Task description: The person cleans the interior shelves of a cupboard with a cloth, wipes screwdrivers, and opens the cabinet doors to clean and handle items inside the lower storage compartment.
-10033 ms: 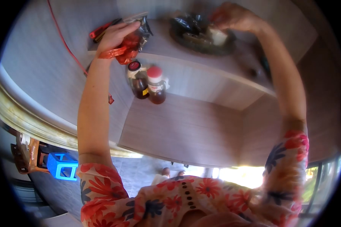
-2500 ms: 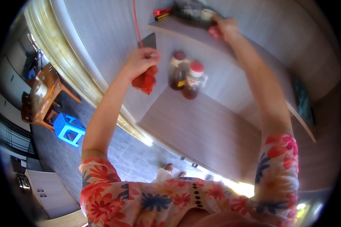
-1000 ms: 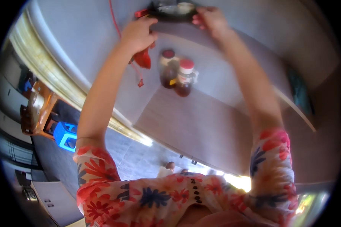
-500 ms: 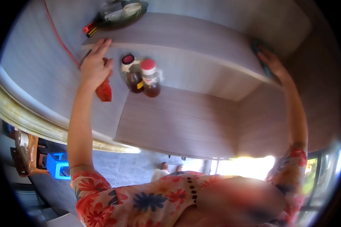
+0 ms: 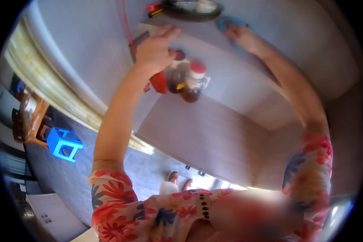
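My left hand (image 5: 157, 50) rests at the left end of the upper shelf (image 5: 207, 36), fingers stretched over its front edge and thumb lower down. Just below it hangs a red object (image 5: 159, 82), partly hidden by the hand. My right hand (image 5: 242, 37) presses a blue-green cloth (image 5: 226, 23) against the upper shelf, fingers bent over it. Under the shelf, near my left hand, stand a dark-lidded jar (image 5: 176, 80) and a red-lidded jar (image 5: 191, 93), both with dark contents.
A dark oval tray (image 5: 197, 15) with items sits at the back of the upper shelf, beside red and yellow-black handles (image 5: 155, 9). A red cord (image 5: 127, 24) runs down the side wall. Below, on the floor, stands a blue plastic stool (image 5: 64, 145).
My right hand has slid the cloth leftward along the upper shelf, from its right end to near the tray. My left hand stays at the shelf's left end. The view has turned.
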`<state>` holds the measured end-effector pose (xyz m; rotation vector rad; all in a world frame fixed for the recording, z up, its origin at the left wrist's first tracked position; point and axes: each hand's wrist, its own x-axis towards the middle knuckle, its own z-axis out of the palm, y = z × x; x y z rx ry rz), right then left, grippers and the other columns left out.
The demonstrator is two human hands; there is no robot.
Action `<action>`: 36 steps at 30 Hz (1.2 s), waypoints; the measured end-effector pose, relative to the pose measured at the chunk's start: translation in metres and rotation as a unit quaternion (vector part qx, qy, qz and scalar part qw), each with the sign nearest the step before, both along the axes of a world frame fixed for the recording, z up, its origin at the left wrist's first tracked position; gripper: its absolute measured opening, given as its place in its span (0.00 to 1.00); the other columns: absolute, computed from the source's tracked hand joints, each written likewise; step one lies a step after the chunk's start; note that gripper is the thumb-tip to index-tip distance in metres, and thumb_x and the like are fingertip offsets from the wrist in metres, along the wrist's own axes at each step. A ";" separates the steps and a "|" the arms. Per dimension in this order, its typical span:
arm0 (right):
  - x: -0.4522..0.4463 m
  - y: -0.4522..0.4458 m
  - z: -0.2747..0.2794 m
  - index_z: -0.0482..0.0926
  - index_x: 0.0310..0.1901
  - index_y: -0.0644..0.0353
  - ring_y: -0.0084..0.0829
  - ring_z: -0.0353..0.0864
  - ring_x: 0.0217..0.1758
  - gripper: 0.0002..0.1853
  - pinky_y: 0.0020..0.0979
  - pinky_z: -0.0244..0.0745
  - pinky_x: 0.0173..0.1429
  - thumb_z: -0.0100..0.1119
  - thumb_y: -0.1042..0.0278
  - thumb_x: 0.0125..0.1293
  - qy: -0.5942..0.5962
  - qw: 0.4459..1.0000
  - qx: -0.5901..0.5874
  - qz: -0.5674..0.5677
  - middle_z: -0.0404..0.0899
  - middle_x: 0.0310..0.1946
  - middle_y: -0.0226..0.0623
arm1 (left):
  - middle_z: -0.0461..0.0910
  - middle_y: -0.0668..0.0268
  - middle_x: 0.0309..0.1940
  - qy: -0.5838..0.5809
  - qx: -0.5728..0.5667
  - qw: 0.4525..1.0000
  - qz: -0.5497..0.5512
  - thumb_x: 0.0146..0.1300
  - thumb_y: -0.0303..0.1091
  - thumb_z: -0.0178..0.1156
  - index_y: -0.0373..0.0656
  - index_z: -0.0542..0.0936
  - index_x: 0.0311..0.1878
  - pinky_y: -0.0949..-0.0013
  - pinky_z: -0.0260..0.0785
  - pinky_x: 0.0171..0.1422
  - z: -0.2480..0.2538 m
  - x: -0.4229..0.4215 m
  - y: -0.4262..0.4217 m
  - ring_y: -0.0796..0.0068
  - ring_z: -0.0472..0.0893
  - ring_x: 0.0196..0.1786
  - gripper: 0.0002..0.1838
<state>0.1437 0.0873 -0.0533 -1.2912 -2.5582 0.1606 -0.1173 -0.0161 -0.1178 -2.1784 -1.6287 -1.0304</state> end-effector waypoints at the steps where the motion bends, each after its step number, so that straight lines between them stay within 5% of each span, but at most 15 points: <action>1: -0.009 -0.016 -0.001 0.69 0.56 0.58 0.46 0.72 0.52 0.22 0.37 0.64 0.58 0.44 0.55 0.65 0.019 0.999 0.003 0.029 0.74 0.49 0.49 | 0.66 0.66 0.61 0.014 0.024 1.000 0.006 0.50 0.31 0.55 0.54 0.70 0.58 0.66 0.70 0.47 -0.001 -0.001 0.001 0.69 0.79 0.36 0.27; 6: -0.053 -0.054 -0.010 0.70 0.54 0.60 0.44 0.71 0.54 0.20 0.37 0.64 0.58 0.46 0.59 0.63 0.056 0.969 0.126 0.207 0.71 0.53 0.44 | 0.67 0.67 0.60 -0.031 -0.016 0.999 -0.007 0.49 0.31 0.55 0.53 0.71 0.57 0.66 0.70 0.45 0.001 0.000 0.003 0.69 0.80 0.34 0.27; 9: -0.092 -0.058 -0.001 0.71 0.52 0.61 0.42 0.69 0.56 0.19 0.39 0.65 0.57 0.47 0.64 0.61 0.032 0.977 0.069 0.199 0.71 0.54 0.42 | 0.69 0.64 0.56 -0.097 0.001 0.995 -0.030 0.49 0.27 0.56 0.47 0.70 0.56 0.68 0.72 0.40 0.000 -0.006 0.002 0.71 0.81 0.31 0.26; 12: -0.120 -0.035 -0.024 0.71 0.50 0.63 0.42 0.74 0.50 0.19 0.38 0.69 0.53 0.54 0.69 0.55 0.028 0.944 0.233 0.233 0.74 0.46 0.46 | 0.71 0.61 0.52 -0.265 0.067 0.961 -0.026 0.50 0.21 0.56 0.39 0.71 0.53 0.72 0.73 0.34 -0.010 -0.010 -0.021 0.73 0.81 0.28 0.22; 19: -0.181 -0.053 -0.019 0.74 0.45 0.66 0.43 0.73 0.50 0.17 0.40 0.64 0.49 0.51 0.67 0.53 -0.150 0.947 0.268 0.093 0.76 0.42 0.47 | 0.71 0.62 0.48 -0.360 -0.050 0.929 -0.072 0.51 0.17 0.54 0.34 0.75 0.46 0.77 0.72 0.31 -0.045 -0.004 -0.056 0.79 0.78 0.27 0.16; 25: -0.199 -0.032 -0.038 0.75 0.43 0.64 0.40 0.74 0.46 0.16 0.39 0.62 0.51 0.51 0.67 0.52 -0.050 0.926 0.362 0.097 0.77 0.40 0.43 | 0.75 0.63 0.36 -0.425 -0.005 0.901 -0.087 0.54 0.20 0.52 0.34 0.77 0.39 0.74 0.69 0.25 -0.017 -0.009 -0.071 0.77 0.79 0.21 0.09; 30: -0.139 -0.051 -0.041 0.73 0.41 0.62 0.36 0.74 0.43 0.12 0.35 0.64 0.47 0.48 0.69 0.55 -0.014 0.915 0.367 0.166 0.76 0.39 0.40 | 0.77 0.67 0.19 -0.319 0.057 0.946 -0.024 0.57 0.25 0.52 0.38 0.79 0.38 0.74 0.70 0.26 0.035 -0.003 -0.053 0.76 0.81 0.23 0.08; 34: -0.029 -0.080 -0.034 0.70 0.51 0.62 0.39 0.72 0.53 0.19 0.38 0.65 0.55 0.50 0.66 0.58 -0.063 0.937 0.318 0.133 0.72 0.52 0.42 | 0.79 0.66 0.21 -0.201 0.031 0.979 0.003 0.56 0.29 0.55 0.39 0.79 0.41 0.72 0.71 0.30 0.055 -0.002 -0.010 0.74 0.81 0.26 0.10; 36: 0.009 -0.097 -0.014 0.69 0.53 0.64 0.44 0.70 0.55 0.20 0.40 0.64 0.58 0.50 0.65 0.61 -0.046 0.972 0.198 0.115 0.70 0.54 0.47 | 0.79 0.65 0.22 -0.155 0.017 0.988 0.003 0.56 0.31 0.56 0.40 0.79 0.43 0.71 0.71 0.32 0.061 -0.001 0.005 0.73 0.81 0.27 0.12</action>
